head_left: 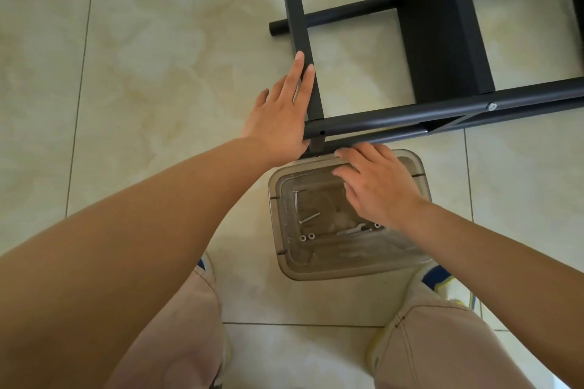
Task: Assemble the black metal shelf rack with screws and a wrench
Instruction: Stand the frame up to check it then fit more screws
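Knees in pale beige trousers (177,341) frame the near edge, with a blue-and-white shoe (437,276) beside the right one. Between them and the rack sits a clear, round-cornered plastic container (404,262) holding loose screws (309,218), washers (307,237) and a small flat wrench (350,230). The right hand (379,183) hovers over the container's far rim, fingers loosely curled, fingertips touching the lower round tube of the black metal shelf rack (439,38); it grasps nothing. The left hand (279,117) lies flat and released, fingers straight against the left face of a matte flat upright bar. The rack lies on its side on glossy cream marbled floor tiles (158,57), filling the far right. Bare tiles spread to the left.
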